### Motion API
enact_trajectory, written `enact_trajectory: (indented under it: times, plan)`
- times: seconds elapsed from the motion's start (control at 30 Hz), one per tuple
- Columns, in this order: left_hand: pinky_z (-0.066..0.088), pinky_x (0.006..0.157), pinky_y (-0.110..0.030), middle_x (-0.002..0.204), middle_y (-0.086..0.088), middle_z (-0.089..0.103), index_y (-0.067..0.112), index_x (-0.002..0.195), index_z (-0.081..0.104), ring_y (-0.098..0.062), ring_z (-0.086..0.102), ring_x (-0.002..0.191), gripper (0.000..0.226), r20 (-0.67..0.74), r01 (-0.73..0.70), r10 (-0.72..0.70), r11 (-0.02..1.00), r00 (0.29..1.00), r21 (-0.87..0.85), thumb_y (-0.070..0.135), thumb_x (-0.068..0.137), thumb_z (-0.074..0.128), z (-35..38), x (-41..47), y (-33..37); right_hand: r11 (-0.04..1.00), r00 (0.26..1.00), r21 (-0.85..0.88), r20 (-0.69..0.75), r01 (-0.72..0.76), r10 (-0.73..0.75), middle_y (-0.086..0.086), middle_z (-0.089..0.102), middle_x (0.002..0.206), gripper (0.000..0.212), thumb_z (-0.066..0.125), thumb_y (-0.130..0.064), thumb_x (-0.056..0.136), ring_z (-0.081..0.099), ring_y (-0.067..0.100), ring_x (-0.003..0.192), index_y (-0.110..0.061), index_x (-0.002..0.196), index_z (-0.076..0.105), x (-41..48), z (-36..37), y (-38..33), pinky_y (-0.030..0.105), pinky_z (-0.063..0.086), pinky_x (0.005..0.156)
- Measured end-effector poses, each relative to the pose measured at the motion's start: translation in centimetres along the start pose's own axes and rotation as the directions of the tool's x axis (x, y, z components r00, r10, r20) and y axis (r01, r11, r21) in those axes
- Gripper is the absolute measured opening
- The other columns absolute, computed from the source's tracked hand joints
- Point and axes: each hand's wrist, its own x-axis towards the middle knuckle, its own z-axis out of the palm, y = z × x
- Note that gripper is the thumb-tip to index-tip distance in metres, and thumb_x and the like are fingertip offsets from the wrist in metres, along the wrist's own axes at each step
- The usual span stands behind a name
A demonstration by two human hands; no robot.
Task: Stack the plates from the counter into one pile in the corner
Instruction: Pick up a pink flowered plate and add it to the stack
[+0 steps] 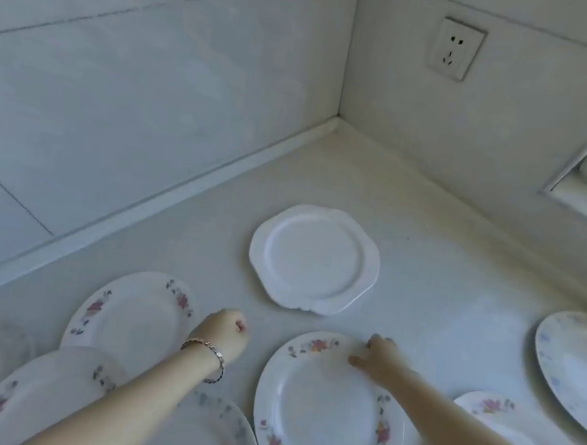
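Head-worn wide-angle; faces forward-down onto counter [441,287]; near

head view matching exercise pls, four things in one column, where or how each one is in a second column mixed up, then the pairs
Column one
1 plain white plate
2 wall socket
3 left hand
4 right hand

Column two
a grips the far rim of a floral plate
b curled in a fist, holding nothing
c lies alone, beyond both hands
d up on the wall

Pairs: 1-c, 2-d, 3-b, 4-a

Glossy tiled walls [157,53], socket [456,49], pale counter [435,255].
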Motion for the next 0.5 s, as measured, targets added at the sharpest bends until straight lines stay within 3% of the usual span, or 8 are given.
enact_trajectory:
  times: [0.07, 0.13, 0.23, 0.3, 0.33, 0.4, 0.43, 0.5]
  plan:
    - [0.056, 0.077, -0.034, 0.088, -0.011, 0.073, 0.022, 0.061, 0.05, -0.029, 0.069, 0.087, 0.025, -0.008, 0.029, -0.029, 0.999, 1.0, -0.045, 0.013, 0.083, 0.044, 0.5, 1.1, -0.7, 0.994, 1.0, 0.11, -0.001, 0.003, -0.003, 0.002, 0.053, 0.077, 0.021, 0.056, -0.029, 0.087, 0.055, 0.024, 0.085, -0.014, 0.073, 0.053, 0.6, -0.1, 0.7, 0.023, 0.035, 0.057]
    - [0.055, 0.079, -0.034, 0.08, -0.009, 0.071, 0.023, 0.062, 0.05, -0.03, 0.069, 0.086, 0.025, 0.006, 0.085, -0.085, 0.99, 0.996, -0.115, 0.013, 0.084, 0.046, 1.0, 1.9, -0.9, 0.974, 0.999, 0.227, 0.042, -0.027, 0.018, -0.001, 0.041, 0.059, 0.035, 0.058, -0.023, 0.085, 0.045, 0.018, 0.063, -0.016, 0.055, 0.042, 1.2, -0.5, 1.6, 0.022, 0.028, 0.049]
    - [0.053, 0.081, -0.038, 0.064, -0.002, 0.062, 0.016, 0.082, 0.057, -0.031, 0.067, 0.08, 0.014, 0.034, 0.15, -0.146, 0.939, 0.989, -0.31, 0.007, 0.082, 0.046, 1.6, 3.7, -0.1, 0.897, 0.994, 0.439, 0.105, -0.048, 0.002, 0.0, 0.051, 0.066, 0.02, 0.06, -0.02, 0.086, 0.045, 0.011, 0.056, -0.011, 0.068, 0.057, 0.8, -1.3, 2.4, 0.018, 0.036, 0.049]
    - [0.053, 0.074, -0.039, 0.067, -0.005, 0.059, 0.006, 0.103, 0.056, -0.026, 0.063, 0.067, 0.026, 0.044, 0.232, -0.241, 0.842, 0.97, -0.487, 0.005, 0.079, 0.046, 1.6, 5.1, 1.0, 0.793, 0.992, 0.608, 0.119, -0.051, -0.028, 0.002, 0.059, 0.07, 0.012, 0.062, -0.019, 0.086, 0.052, 0.012, 0.058, -0.009, 0.078, 0.062, 0.0, -2.3, 2.8, 0.014, 0.041, 0.047]
    - [0.052, 0.065, -0.035, 0.072, -0.009, 0.058, 0.005, 0.103, 0.055, -0.022, 0.062, 0.059, 0.023, 0.065, 0.271, -0.287, 0.774, 0.956, -0.573, 0.003, 0.082, 0.046, 1.3, 5.8, 1.8, 0.747, 0.994, 0.664, 0.106, -0.039, -0.041, 0.004, 0.061, 0.069, 0.012, 0.064, -0.018, 0.085, 0.053, 0.013, 0.057, -0.009, 0.076, 0.062, -0.3, -3.1, 2.9, 0.015, 0.042, 0.047]
    - [0.047, 0.054, -0.027, 0.077, -0.014, 0.057, 0.005, 0.08, 0.054, -0.016, 0.061, 0.042, 0.014, 0.141, 0.342, -0.342, 0.646, 0.929, -0.682, -0.002, 0.088, 0.044, 1.1, 7.3, 3.3, 0.67, 0.998, 0.743, 0.041, 0.003, -0.05, 0.007, 0.062, 0.067, 0.014, 0.065, -0.014, 0.084, 0.054, 0.014, 0.053, -0.009, 0.071, 0.062, -0.8, -4.9, 3.0, 0.016, 0.043, 0.045]
    - [0.047, 0.053, -0.027, 0.071, -0.014, 0.059, 0.005, 0.072, 0.052, -0.015, 0.061, 0.04, 0.02, 0.184, 0.372, -0.356, 0.586, 0.916, -0.72, -0.002, 0.089, 0.044, 1.1, 8.2, 3.8, 0.628, 0.999, 0.778, -0.001, 0.024, -0.038, 0.008, 0.062, 0.067, 0.015, 0.066, -0.012, 0.084, 0.055, 0.014, 0.051, -0.009, 0.069, 0.061, -0.9, -5.8, 3.2, 0.016, 0.043, 0.044]
    - [0.052, 0.057, -0.032, 0.061, -0.011, 0.06, -0.001, 0.077, 0.054, -0.022, 0.064, 0.052, 0.015, 0.23, 0.402, -0.377, 0.485, 0.897, -0.777, -0.003, 0.089, 0.047, 1.1, 9.2, 5.3, 0.529, 0.996, 0.846, -0.089, 0.066, 0.018, 0.009, 0.062, 0.067, 0.017, 0.065, -0.01, 0.084, 0.056, 0.014, 0.049, -0.008, 0.068, 0.061, -1.0, -7.5, 3.6, 0.017, 0.045, 0.044]
